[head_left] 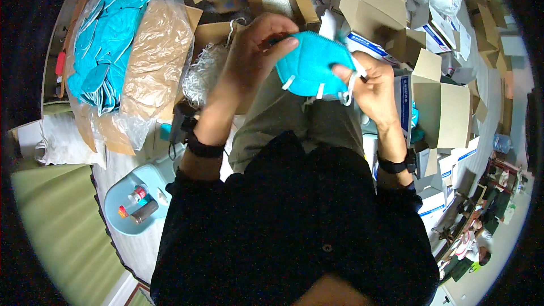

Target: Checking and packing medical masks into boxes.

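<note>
A turquoise cup-shaped face mask (313, 63) is held up between both hands above my lap. My left hand (263, 42) pinches its upper left edge between thumb and fingers; the forearm is slightly blurred. At the opposite edge, my right hand (372, 86) grips the mask, its thumb on the turquoise face. White strap ends show along the lower rim, and a white elastic strap (351, 88) hangs beside the right thumb. Just left of the mask, a box holds a tangle of white elastic straps (205, 76).
A plastic-lined carton (158, 51) at the left holds a heap of turquoise masks (107, 45). Open cartons (453, 113) crowd the right side and far edge. A pale blue bin (116, 204) with bottles stands at lower left. Another person (481, 246) is far off at lower right.
</note>
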Tool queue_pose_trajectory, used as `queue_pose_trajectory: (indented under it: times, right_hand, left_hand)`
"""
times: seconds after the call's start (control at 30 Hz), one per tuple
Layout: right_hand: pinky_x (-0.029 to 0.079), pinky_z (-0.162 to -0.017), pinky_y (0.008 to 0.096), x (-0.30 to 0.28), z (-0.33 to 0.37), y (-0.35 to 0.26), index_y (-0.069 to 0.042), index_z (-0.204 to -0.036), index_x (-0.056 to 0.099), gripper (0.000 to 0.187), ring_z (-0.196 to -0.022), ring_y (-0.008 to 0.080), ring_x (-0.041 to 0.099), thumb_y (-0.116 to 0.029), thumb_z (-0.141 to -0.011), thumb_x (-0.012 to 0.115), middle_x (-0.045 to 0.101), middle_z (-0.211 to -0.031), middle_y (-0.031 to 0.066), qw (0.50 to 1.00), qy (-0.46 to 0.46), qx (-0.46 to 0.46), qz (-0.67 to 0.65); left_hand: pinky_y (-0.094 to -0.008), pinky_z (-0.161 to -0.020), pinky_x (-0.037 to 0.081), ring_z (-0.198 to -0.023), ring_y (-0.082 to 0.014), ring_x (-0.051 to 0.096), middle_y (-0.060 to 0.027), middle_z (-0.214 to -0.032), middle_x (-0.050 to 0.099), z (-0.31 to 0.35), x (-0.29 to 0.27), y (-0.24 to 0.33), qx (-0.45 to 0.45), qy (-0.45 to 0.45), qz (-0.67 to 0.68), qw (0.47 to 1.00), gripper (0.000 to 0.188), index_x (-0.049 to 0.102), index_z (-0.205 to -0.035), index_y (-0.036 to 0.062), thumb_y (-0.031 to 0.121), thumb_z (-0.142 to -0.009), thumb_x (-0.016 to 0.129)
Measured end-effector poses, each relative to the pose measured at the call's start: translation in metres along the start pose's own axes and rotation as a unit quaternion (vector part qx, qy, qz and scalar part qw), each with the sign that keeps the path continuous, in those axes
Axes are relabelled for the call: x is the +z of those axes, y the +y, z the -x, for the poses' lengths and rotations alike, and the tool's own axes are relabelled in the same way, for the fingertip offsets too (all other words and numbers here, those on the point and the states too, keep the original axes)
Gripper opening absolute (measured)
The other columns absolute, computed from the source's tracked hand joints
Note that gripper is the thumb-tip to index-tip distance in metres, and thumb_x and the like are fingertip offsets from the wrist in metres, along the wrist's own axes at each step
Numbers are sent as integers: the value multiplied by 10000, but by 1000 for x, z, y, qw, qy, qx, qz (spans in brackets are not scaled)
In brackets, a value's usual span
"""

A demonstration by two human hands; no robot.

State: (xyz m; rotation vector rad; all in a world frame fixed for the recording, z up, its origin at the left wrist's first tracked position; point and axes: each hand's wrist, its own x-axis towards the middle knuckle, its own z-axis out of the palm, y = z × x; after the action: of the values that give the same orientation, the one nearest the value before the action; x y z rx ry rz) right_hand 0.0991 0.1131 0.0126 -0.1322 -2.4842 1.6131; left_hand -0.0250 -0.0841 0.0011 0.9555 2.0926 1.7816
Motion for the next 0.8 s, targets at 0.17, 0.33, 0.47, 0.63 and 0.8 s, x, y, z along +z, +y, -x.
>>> queue_pose_trajectory:
  times: [0.17, 0.33, 0.47, 0.63, 0.8]
  right_hand:
    - [315, -501, 200, -1, -11, 2, -33, -781, 672, 183, -571, 24, 394, -192, -870, 661, 528, -631, -68, 986, 125, 38, -102]
    - [298, -485, 198, -3, -14, 11, -41, -738, 667, 225, -556, 17, 385, -223, -872, 662, 516, -605, -83, 974, 168, 63, -137]
    - [286, -477, 200, -1, -15, 14, -53, -699, 647, 245, -544, 15, 385, -227, -871, 665, 511, -609, -82, 973, 166, 44, -151]
    - [324, -518, 191, 6, -17, 11, -38, -795, 670, 209, -580, 20, 420, -230, -874, 657, 542, -666, -64, 974, 146, 46, -169]
    - [299, -506, 194, -8, -18, 27, -53, -736, 662, 218, -566, 19, 390, -226, -868, 667, 511, -635, -76, 968, 162, 100, -165]
  left_hand:
    - [-242, -659, 489, -796, -103, 615, -59, -848, 650, 19, 29, -15, -57, 77, 109, 990, 323, 579, -1021, 14, 67, -746, 739]
    - [-215, -614, 454, -710, -53, 576, -23, -711, 641, 27, 30, -20, -123, 55, 62, 989, 125, 663, -841, -3, 100, -791, 713]
    - [-197, -684, 432, -726, -33, 536, 16, -779, 628, 26, 32, -8, -122, -70, 117, 983, 149, 667, -951, 3, 88, -829, 675]
    - [-215, -737, 457, -814, -63, 574, -1, -906, 646, 34, 54, -16, -143, -82, 257, 952, 183, 643, -1019, 24, 80, -846, 665]
    - [-224, -711, 468, -797, -86, 597, -36, -875, 660, 39, 29, -2, -138, -129, 193, 963, 169, 657, -979, 13, 111, -842, 675]
